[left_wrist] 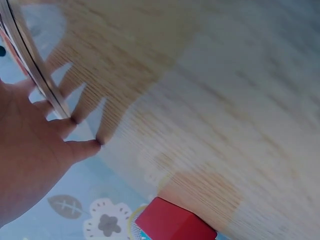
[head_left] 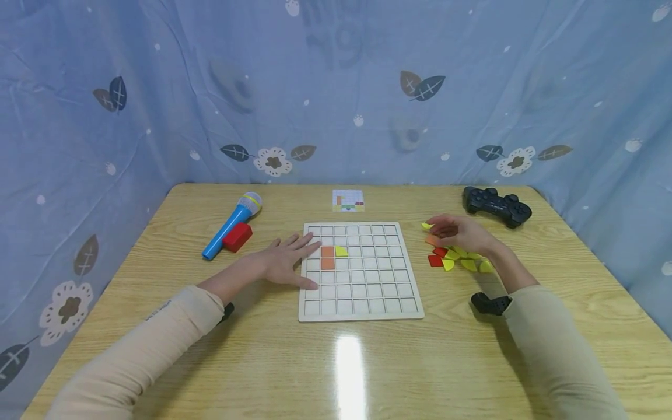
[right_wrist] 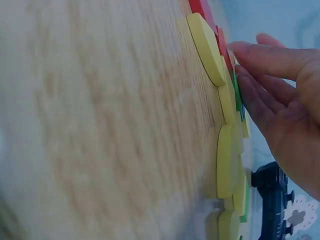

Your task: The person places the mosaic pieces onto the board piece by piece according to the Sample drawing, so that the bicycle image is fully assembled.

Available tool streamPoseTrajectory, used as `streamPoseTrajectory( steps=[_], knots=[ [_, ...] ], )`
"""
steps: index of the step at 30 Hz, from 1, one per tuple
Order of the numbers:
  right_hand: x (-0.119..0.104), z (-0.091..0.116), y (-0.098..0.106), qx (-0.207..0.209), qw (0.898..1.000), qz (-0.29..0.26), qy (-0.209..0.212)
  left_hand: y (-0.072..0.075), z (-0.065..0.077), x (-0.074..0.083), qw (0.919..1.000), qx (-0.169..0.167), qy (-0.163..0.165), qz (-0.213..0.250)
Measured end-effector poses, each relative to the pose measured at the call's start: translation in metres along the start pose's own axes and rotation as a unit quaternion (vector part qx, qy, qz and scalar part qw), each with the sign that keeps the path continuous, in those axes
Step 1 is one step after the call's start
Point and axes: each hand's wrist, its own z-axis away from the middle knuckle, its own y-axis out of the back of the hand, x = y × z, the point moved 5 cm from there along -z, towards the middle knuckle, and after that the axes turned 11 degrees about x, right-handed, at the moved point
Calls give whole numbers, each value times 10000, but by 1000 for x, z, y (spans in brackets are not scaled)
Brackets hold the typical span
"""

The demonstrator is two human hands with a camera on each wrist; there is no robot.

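My left hand [head_left: 286, 261] lies with fingers spread at the left edge of a white grid board [head_left: 362, 317]. Two orange square tiles [head_left: 328, 263] and a yellow tile with a slanted side [head_left: 342, 251] lie in the board's cells. Right of the board, my right hand [head_left: 462, 233] reaches over a pile of tiles, thumb and fingertips at an orange tile [head_left: 431, 240]. Whether they pinch it is unclear. Around it lie red tiles [head_left: 435, 261] and yellow curved tiles [head_left: 469, 265]. Green edges [right_wrist: 237, 90] show among the pile in the right wrist view.
A blue toy microphone [head_left: 227, 233] and a red block [head_left: 238, 237] lie left of the board. A small printed pattern card [head_left: 348, 200] lies behind it. At the back right is a black game controller [head_left: 496, 206]. A patterned blue cloth [head_left: 336, 93] hangs behind the table.
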Motion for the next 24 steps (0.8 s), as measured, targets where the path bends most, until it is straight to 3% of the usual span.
streamPoseTrajectory(
  steps=[8,24],
  knots=[
    [-8,-6,-5,-165,9947,785,648,0,-1,0,10000,-38,46,1],
    [-11,-17,-6,-225,9916,1072,683,0,-2,0,10000,-45,45,-52]
  ],
)
